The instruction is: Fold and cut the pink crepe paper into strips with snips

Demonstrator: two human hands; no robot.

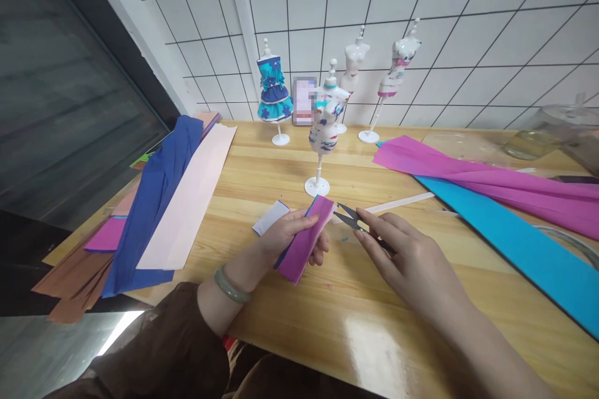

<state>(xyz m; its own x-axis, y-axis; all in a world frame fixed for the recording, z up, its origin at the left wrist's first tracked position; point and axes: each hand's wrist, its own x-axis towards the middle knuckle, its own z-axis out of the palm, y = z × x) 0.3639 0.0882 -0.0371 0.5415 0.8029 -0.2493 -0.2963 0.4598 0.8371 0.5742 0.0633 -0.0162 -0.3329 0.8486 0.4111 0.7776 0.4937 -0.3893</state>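
Observation:
My left hand (299,234) pinches a folded strip of magenta crepe paper (306,246) with a blue layer showing along its left edge. The strip is tilted, its upper end pointing away from me. In my right hand (402,249) is a pair of dark thread snips (352,218), blades parted, their tips close to the strip's upper right corner. Whether the blades touch the paper I cannot tell. A small white piece with a blue edge (271,217) lies on the table just beyond my left wrist. Behind the strip stands a paint-marked white mini mannequin (326,121).
Farther back are a mannequin in a blue dress (274,90), two more mannequins (395,68) and a phone (304,101). Blue crepe paper (154,199) and pale pink paper (191,199) lie left. Magenta paper (468,177) and turquoise paper (515,243) cover the right, near a glass teapot (552,131).

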